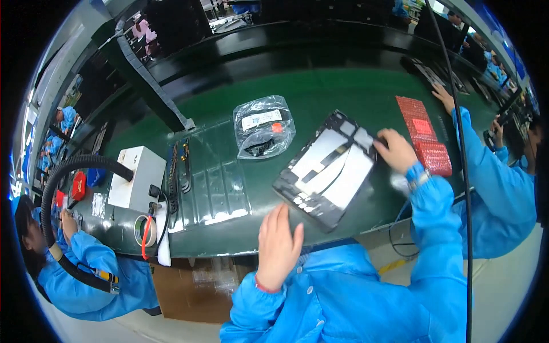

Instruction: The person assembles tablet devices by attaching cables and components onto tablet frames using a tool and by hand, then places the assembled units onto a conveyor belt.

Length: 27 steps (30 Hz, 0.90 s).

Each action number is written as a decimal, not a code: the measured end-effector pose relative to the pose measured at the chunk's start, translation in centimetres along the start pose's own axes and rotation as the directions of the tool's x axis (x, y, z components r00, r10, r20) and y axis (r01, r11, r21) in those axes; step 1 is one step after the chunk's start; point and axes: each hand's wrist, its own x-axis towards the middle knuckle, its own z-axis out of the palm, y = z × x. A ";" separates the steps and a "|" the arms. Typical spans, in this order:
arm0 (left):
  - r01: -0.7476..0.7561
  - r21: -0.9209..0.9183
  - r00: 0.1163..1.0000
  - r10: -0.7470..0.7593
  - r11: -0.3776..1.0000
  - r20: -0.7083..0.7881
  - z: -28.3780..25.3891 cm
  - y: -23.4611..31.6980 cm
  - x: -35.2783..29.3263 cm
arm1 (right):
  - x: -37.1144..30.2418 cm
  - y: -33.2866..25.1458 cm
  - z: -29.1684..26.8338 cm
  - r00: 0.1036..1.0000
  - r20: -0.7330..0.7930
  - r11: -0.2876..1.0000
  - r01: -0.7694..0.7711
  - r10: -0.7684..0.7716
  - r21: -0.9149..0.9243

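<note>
Clear ribbed tray (219,186) sits left of the panel (329,171); bagged part (264,127) off its upper left. Left hand (278,243) open, fingers loosely extended by panel's lower-left edge, contact unclear. Panel lies flat, tilted on the green bench (320,94). Likely light, stiff, smooth, fragile inside: take opposite outer edges, avoid the white plates. Right hand (397,150) curled at panel's right corner; can't tell if gripping. Red bubble wrap (424,137) right of panel.

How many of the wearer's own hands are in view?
2: the left hand is beside the lower-left edge of the flat black-and-silver device, and the right hand is at its upper-right edge. Neither is hidden.
</note>
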 end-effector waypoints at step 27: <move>0.032 0.008 0.990 -0.030 0.999 -0.134 -8.1 -3.5 2.1 | -8.2 -9.6 -4.7 0.985 -0.137 0.870 0.153 -0.100 0.468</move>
